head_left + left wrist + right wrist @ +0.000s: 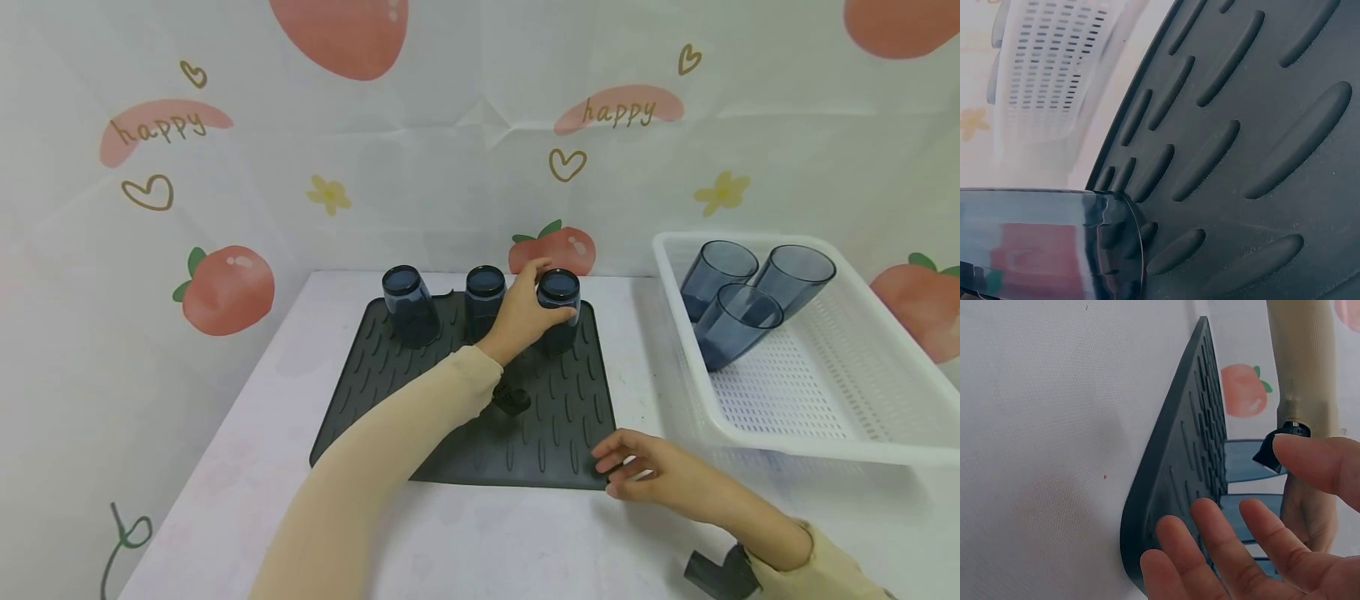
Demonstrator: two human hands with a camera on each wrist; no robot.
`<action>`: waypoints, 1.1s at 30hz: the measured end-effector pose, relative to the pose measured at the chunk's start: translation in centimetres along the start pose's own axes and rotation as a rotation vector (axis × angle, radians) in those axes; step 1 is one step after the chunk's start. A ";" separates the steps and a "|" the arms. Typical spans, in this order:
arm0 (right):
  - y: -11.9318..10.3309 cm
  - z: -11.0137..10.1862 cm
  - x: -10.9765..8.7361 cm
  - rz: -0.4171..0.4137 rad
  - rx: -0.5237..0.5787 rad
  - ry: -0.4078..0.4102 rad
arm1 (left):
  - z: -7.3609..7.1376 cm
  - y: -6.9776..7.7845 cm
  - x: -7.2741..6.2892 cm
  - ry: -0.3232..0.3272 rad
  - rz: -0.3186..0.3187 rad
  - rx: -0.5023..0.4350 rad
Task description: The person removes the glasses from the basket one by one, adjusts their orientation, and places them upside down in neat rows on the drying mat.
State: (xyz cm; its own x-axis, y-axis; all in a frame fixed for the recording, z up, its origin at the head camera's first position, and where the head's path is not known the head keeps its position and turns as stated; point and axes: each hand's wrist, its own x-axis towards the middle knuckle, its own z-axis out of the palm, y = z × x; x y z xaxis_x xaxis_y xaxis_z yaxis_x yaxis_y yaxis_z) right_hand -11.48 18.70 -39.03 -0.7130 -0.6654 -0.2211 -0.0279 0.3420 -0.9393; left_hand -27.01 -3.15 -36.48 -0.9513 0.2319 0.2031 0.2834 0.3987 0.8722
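Note:
My left hand (525, 315) reaches across the black ribbed mat (450, 442) and grips a blue tinted glass (558, 329), thumb in front and fingers behind. That glass (1029, 244) stands upside down near the mat's far right corner, its rim close on the ribs in the left wrist view. Two similar glasses are upside down along the far edge: a middle glass (482, 310), partly behind the left hand, and a left glass (411, 307). My right hand (648, 475) hovers at the mat's near right corner, fingers loosely bent and holding nothing.
At the right stands a white perforated basket (862, 454), with three blue glasses (738, 325) leaning together in its left part. The white table (510, 542) runs back to a wall covering (450, 192) printed with fruit and hearts.

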 end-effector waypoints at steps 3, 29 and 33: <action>0.0 0.0 0.0 0.003 0.001 0.001 | 0.0 0.1 -0.1 -0.002 0.002 -0.013; -0.1 0.2 -0.2 0.000 -0.010 0.019 | -3.3 2.7 -2.8 -0.012 0.190 -0.065; -0.1 0.2 -0.2 -0.005 -0.017 0.023 | -3.8 3.1 -4.6 -0.034 0.227 -0.110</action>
State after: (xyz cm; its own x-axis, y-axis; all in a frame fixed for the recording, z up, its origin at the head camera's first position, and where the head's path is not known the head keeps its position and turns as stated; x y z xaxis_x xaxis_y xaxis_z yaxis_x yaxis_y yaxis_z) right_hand -11.18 18.66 -38.93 -0.7287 -0.6519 -0.2098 -0.0437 0.3501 -0.9357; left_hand -22.20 -6.35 -33.07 -0.8594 0.3351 0.3862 0.4730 0.2339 0.8495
